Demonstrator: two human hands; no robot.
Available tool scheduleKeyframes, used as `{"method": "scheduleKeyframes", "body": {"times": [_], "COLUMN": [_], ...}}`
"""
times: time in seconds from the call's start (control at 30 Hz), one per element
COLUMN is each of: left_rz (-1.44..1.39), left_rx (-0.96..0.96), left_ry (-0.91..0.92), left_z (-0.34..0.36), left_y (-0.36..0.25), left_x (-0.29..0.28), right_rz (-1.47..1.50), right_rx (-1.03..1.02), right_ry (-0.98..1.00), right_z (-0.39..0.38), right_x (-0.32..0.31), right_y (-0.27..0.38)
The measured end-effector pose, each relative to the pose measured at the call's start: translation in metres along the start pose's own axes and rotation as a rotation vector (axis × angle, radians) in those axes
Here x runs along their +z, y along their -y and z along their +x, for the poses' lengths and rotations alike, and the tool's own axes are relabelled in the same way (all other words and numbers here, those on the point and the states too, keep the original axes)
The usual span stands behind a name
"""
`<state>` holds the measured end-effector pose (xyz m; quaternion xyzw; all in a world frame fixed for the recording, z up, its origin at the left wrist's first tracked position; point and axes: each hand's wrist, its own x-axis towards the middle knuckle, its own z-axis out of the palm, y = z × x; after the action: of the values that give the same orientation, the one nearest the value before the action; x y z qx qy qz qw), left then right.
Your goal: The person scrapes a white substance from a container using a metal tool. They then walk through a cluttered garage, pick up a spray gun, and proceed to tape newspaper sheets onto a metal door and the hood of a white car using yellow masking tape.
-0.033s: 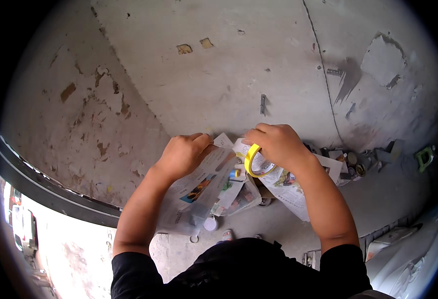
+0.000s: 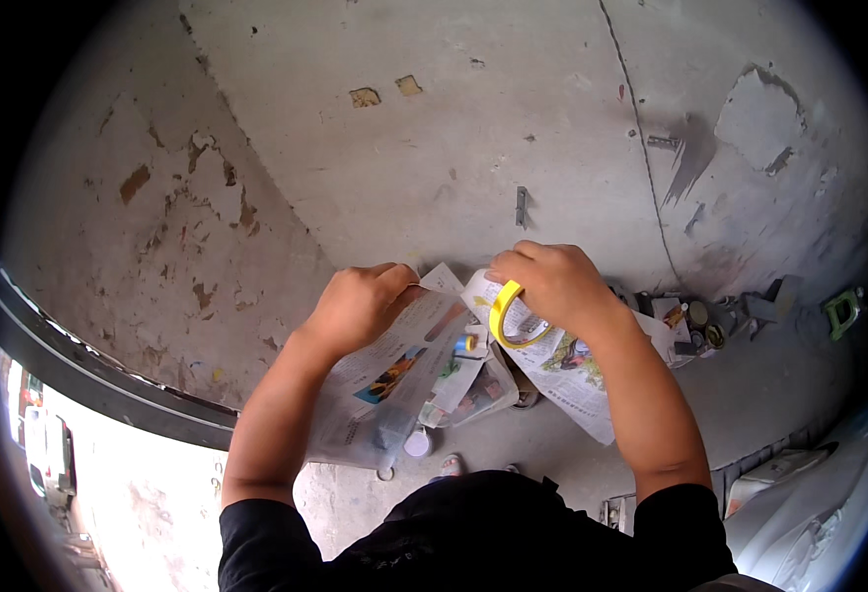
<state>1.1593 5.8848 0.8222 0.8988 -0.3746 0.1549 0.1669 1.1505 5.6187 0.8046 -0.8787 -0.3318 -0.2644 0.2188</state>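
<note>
My left hand [image 2: 363, 304] is closed, pinching the top edge of a newspaper sheet [image 2: 379, 380] that hangs below it. Opposite it, my right hand [image 2: 549, 286] grips another piece of newspaper [image 2: 577, 395], which drapes down under my forearm. A yellow roll of tape [image 2: 501, 314] hangs at the fingers of my right hand, its ring tilted. A gap shows between the two hanging papers; I cannot tell whether they join at the top. My fingertips are partly hidden behind my hands.
Past the gap, a clear plastic container [image 2: 483, 395] holds papers. A round white lid [image 2: 418, 442] lies near my feet. Cans [image 2: 698, 314] and clutter line the foot of the peeling wall [image 2: 453, 148]. At the lower right is a plastic-covered shape [image 2: 829, 503].
The gap between the two newspaper pieces is slightly wider. My right hand has shifted up a little, and the tape roll has swung slightly.
</note>
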Motion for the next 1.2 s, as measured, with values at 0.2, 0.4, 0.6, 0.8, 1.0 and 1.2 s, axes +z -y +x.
{"method": "scheduleKeyframes", "body": {"times": [0.2, 0.4, 0.6, 0.8, 1.0, 1.2], "left_rz": [-0.085, 0.011, 0.195, 0.429, 0.474, 0.472], "left_rx": [-0.429, -0.645, -0.825, -0.896, -1.101, -1.136], "left_ry": [-0.055, -0.18, -0.14, -0.065, 0.112, 0.194], "left_z": [-0.035, -0.09, -0.111, -0.104, -0.075, -0.061], "left_y": [0.036, 0.138, 0.238, 0.331, 0.385, 0.438], "left_x": [-0.037, -0.072, -0.073, -0.013, 0.092, 0.189], "right_rz": [0.2, 0.121, 0.012, -0.105, -0.235, -0.216], "right_rx": [0.354, 0.852, 1.201, 1.355, 1.365, 1.182], "right_ry": [-0.19, -0.291, -0.327, -0.371, -0.29, -0.134], "right_z": [-0.046, -0.156, -0.293, -0.368, -0.319, -0.208], "right_x": [-0.022, -0.017, 0.005, -0.026, -0.03, 0.02], "right_y": [-0.054, -0.122, -0.171, -0.143, -0.103, -0.078]}}
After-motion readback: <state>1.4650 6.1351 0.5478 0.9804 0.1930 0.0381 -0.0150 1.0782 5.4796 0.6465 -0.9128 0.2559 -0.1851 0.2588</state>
